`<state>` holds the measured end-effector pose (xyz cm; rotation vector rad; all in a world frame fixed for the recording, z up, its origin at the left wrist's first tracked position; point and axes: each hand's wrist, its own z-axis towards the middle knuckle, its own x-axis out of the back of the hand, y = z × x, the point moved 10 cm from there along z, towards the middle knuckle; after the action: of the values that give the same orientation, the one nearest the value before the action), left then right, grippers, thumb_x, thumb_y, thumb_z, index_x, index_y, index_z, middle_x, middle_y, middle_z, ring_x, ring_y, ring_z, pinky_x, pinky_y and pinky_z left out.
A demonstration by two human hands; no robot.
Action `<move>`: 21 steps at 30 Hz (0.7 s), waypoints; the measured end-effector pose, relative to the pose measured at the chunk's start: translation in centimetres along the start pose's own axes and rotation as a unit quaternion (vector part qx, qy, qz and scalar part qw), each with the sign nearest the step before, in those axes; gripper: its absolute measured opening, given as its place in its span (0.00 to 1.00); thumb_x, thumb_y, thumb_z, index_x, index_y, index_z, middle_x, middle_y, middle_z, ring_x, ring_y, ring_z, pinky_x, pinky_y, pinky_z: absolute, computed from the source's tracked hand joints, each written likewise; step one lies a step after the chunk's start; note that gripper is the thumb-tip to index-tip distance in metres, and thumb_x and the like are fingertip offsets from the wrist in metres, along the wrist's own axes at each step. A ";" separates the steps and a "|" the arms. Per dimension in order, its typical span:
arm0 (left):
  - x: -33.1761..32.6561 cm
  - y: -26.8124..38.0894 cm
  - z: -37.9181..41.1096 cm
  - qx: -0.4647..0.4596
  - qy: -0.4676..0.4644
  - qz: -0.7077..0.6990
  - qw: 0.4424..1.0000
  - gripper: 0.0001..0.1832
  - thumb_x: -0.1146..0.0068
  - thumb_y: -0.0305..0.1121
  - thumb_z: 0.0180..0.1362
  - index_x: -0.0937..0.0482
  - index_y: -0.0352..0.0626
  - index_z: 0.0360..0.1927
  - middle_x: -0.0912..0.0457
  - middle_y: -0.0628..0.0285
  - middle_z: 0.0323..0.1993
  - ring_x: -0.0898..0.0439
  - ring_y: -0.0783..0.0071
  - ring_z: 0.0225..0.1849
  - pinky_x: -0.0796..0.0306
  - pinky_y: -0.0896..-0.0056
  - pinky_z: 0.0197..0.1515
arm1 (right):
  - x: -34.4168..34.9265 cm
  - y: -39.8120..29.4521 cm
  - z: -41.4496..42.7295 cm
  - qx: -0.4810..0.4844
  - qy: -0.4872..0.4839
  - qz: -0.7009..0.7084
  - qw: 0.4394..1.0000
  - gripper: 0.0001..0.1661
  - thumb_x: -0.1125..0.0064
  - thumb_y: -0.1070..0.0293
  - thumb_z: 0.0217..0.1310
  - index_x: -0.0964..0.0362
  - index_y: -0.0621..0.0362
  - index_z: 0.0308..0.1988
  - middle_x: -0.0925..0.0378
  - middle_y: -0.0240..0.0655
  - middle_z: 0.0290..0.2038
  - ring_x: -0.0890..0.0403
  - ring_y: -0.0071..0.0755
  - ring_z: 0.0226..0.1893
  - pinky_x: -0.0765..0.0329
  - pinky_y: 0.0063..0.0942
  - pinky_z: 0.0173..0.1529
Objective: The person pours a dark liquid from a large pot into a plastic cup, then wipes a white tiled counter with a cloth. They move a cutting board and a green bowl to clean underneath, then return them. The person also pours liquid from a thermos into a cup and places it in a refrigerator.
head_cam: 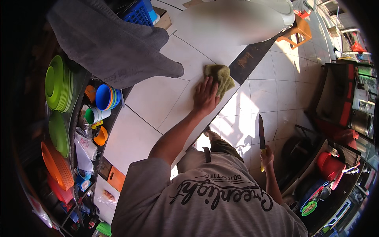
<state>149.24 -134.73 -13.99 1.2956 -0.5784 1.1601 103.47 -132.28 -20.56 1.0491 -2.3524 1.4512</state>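
Note:
My left hand (205, 96) lies over the near left edge of a folded olive-green cloth (222, 77), pressing it on the white tiled counter (165, 103) close to its right edge. Some of its fingertips rest beside the cloth. My right hand (267, 155) is shut around the yellow handle of a knife (261, 133), held out to the right of the counter above the floor. The knife's long dark blade points away from me. A grey towel (124, 50) hangs in view at the upper left and covers part of the counter.
Stacked green plates (59, 86), orange plates (56, 166) and coloured cups (106, 97) stand on the left shelf. An orange cutting board (115, 178) lies at the lower left. A blue basket (140, 14) is beyond the towel. An orange stool (300, 29) stands on the floor; a red pot (328, 166) is at right.

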 end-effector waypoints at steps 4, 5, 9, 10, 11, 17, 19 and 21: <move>-0.8 4.0 -6.6 -0.020 -0.030 -0.035 0.999 0.31 0.43 0.37 0.52 0.37 0.37 0.59 0.42 0.41 0.66 0.46 0.46 0.69 0.47 0.40 0.64 | 1.2 4.2 -2.1 -0.013 0.033 -0.018 0.999 0.20 0.53 0.75 0.50 0.30 0.57 0.46 0.34 0.24 0.21 0.33 0.15 0.18 0.35 0.18 0.22; 0.0 3.5 -8.7 -0.007 -0.037 -0.036 0.999 0.31 0.43 0.36 0.52 0.37 0.37 0.59 0.44 0.40 0.66 0.46 0.45 0.69 0.47 0.39 0.64 | 1.7 4.5 -2.2 -0.018 0.035 -0.027 0.999 0.20 0.53 0.75 0.50 0.30 0.57 0.46 0.34 0.24 0.21 0.33 0.15 0.18 0.35 0.18 0.22; 3.1 0.4 -18.6 0.047 -0.079 -0.012 0.996 0.35 0.37 0.35 0.49 0.39 0.37 0.59 0.46 0.36 0.66 0.47 0.40 0.69 0.48 0.34 0.63 | 1.9 5.5 -3.0 -0.040 0.035 -0.024 0.998 0.20 0.53 0.76 0.51 0.30 0.57 0.47 0.34 0.25 0.22 0.33 0.16 0.18 0.35 0.19 0.21; 3.3 0.3 -18.6 0.057 -0.080 -0.007 0.995 0.35 0.37 0.36 0.49 0.39 0.37 0.59 0.46 0.36 0.66 0.47 0.40 0.69 0.48 0.33 0.63 | 1.8 5.7 -2.8 -0.044 0.030 -0.012 0.999 0.20 0.53 0.76 0.51 0.30 0.57 0.47 0.34 0.25 0.22 0.33 0.16 0.18 0.35 0.19 0.21; 3.6 0.3 -18.7 0.066 -0.082 -0.002 0.994 0.35 0.37 0.36 0.50 0.39 0.37 0.59 0.46 0.36 0.66 0.47 0.40 0.69 0.48 0.32 0.62 | 1.6 5.8 -2.7 -0.048 0.026 0.000 0.998 0.21 0.53 0.77 0.51 0.31 0.57 0.47 0.33 0.25 0.22 0.33 0.16 0.18 0.35 0.19 0.21; -0.7 3.6 -6.9 -0.024 -0.065 0.011 0.998 0.36 0.39 0.44 0.52 0.38 0.40 0.60 0.46 0.37 0.67 0.49 0.41 0.70 0.50 0.33 0.64 | 0.7 5.5 -1.2 -0.012 0.032 -0.030 0.999 0.21 0.52 0.76 0.51 0.30 0.58 0.49 0.34 0.25 0.21 0.33 0.16 0.18 0.35 0.19 0.21; -2.3 4.4 -1.4 -0.021 -0.033 0.004 0.999 0.34 0.40 0.46 0.54 0.37 0.41 0.61 0.46 0.39 0.67 0.48 0.46 0.71 0.50 0.36 0.65 | 0.8 4.3 -0.5 -0.002 0.039 -0.041 0.998 0.21 0.52 0.76 0.51 0.30 0.58 0.49 0.34 0.25 0.21 0.33 0.16 0.18 0.35 0.19 0.22; -3.9 5.2 2.8 -0.025 -0.018 0.011 0.999 0.33 0.41 0.47 0.55 0.35 0.42 0.61 0.45 0.42 0.67 0.48 0.49 0.71 0.51 0.39 0.66 | 1.2 3.6 0.3 0.029 0.050 -0.038 0.998 0.21 0.52 0.76 0.51 0.30 0.59 0.48 0.34 0.25 0.21 0.33 0.17 0.18 0.35 0.20 0.22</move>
<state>143.91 -139.29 -14.44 1.2728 -0.6463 1.1358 100.27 -132.16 -22.70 1.0420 -2.1901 1.5145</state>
